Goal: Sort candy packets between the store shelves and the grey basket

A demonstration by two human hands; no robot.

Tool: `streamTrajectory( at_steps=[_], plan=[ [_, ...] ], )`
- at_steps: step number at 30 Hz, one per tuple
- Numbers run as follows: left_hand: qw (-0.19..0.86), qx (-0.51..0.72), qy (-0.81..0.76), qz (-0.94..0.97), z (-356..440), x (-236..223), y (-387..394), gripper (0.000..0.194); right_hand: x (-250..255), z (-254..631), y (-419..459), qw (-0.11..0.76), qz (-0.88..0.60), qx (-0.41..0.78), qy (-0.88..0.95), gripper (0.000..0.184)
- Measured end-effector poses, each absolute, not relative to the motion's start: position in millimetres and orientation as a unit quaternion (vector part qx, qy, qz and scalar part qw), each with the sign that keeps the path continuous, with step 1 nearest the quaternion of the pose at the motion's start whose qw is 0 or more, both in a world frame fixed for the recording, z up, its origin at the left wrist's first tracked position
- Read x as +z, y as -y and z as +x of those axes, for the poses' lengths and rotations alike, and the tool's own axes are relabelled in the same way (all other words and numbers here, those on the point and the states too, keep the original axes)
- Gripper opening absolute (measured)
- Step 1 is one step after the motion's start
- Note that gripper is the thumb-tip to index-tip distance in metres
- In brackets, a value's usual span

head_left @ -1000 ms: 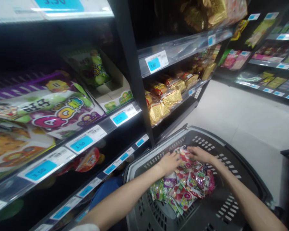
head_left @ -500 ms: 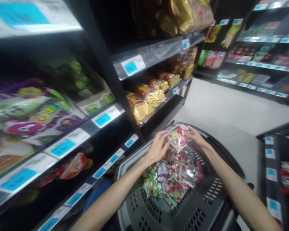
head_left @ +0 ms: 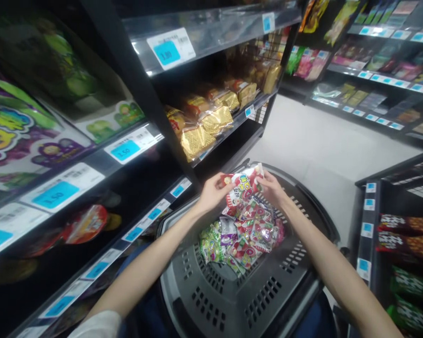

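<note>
A red and white candy packet [head_left: 244, 186] is stretched between my two hands above the far part of a dark grey shopping basket [head_left: 211, 286]. My left hand [head_left: 213, 191] pinches its left edge, thumb on top. Its right edge is gripped by my right hand [head_left: 270, 188], with the fingertips partly behind the packet. Beneath lies a heap of small shiny packets [head_left: 252, 227] in the basket, mostly red and pink. Green packets [head_left: 211, 241] make up the left side of the heap, beside a purple and white one [head_left: 228, 231].
Black shelving with price tags [head_left: 123, 148] runs along my left. Gold-wrapped packs [head_left: 215, 119] sit on a middle shelf, and a red-lidded cup [head_left: 88, 224] lies lower. Pale floor [head_left: 324, 136] stretches ahead. A low rack at right holds red snack bags [head_left: 405, 230] and green bags [head_left: 414, 288].
My left hand has closed on the packet's left side, where its fingers were spread before. The packet now faces up, pulled flatter between both hands. The view has shifted slightly.
</note>
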State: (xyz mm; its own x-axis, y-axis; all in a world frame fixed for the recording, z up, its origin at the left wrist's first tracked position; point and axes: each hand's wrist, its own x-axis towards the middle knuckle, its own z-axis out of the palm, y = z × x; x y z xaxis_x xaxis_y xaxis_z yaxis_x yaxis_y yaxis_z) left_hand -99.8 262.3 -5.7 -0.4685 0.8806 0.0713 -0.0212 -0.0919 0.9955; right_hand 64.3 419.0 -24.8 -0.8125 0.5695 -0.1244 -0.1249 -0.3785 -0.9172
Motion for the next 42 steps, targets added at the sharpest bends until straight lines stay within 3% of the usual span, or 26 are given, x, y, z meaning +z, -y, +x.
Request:
streamTrajectory(
  at_steps=[4,10,15,19,24,28,34,38,42],
  plan=[
    [0.309,0.680,-0.575,0.334,-105,-8,-265,0.038,-24,64,-418,0.194,-0.215,0.783,0.551,0.036],
    [0.202,0.684,-0.628,0.311,-117,-9,-260,0.032,-25,64,-410,0.040,-0.174,0.709,0.682,0.028],
    [0.159,0.667,-0.643,0.341,-124,-8,-258,0.027,-21,63,-410,0.014,-0.151,0.700,0.698,0.029],
    [0.159,0.674,-0.641,0.332,-126,-11,-259,0.026,-22,63,-411,0.008,-0.154,0.700,0.697,0.031],
    [0.242,0.638,-0.632,0.368,-122,-8,-256,0.031,-26,65,-413,-0.034,-0.121,0.690,0.713,0.036],
    [0.334,0.544,-0.620,0.456,-114,-4,-251,0.032,-27,62,-406,0.001,-0.091,0.700,0.709,0.047],
    [0.308,0.458,-0.632,0.545,-106,-2,-250,0.030,-21,55,-382,0.056,-0.102,0.631,0.767,0.033],
    [0.315,0.511,-0.631,0.490,-106,-2,-253,0.031,-21,55,-381,0.089,-0.152,0.632,0.754,0.040],
    [0.375,0.586,-0.593,0.406,-110,-3,-256,0.051,-23,55,-389,0.181,-0.214,0.686,0.671,0.039]
  ],
)
